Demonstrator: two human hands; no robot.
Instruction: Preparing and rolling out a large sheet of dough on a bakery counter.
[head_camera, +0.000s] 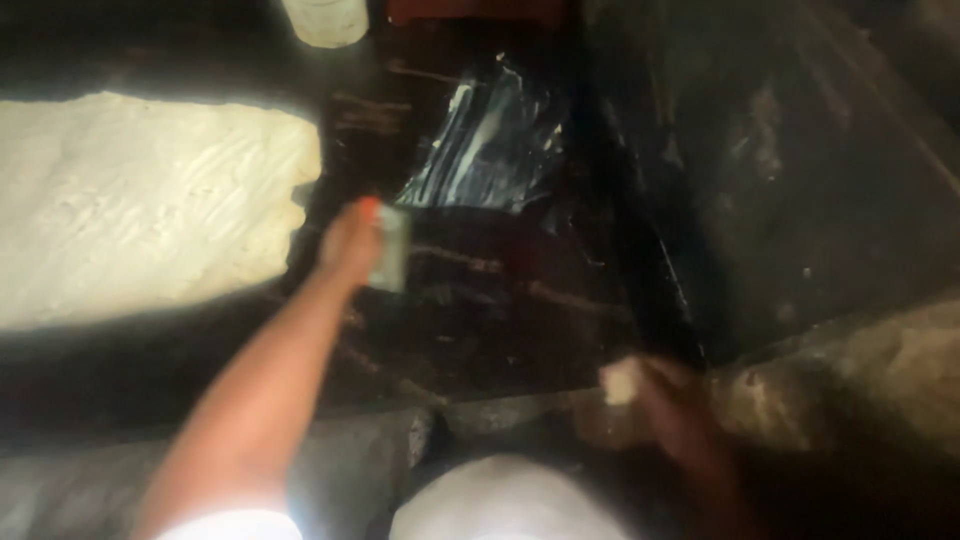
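— Hands first: what does each one hold?
— Left hand (350, 243) has fingers curled around a small flat scraper (392, 248), over the dark wet surface (500, 300), beside the pale dough slab (140, 205). Right hand (670, 395) pinches a pale lump (622, 381), low and blurred.

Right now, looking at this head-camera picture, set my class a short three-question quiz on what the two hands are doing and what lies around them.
1. True or false: the left hand holds a small flat pale piece over the dark glossy surface.
2. Which is the brightest thing on the picture's left side? A) a red box B) a large pale, ridged slab C) a coil of rope
3. Fill in: the right hand grips a small ____ lump low in the picture.

Key: 1 true; 2 B; 3 pale (whitish). The picture is blurred, so the materials cannot be told.
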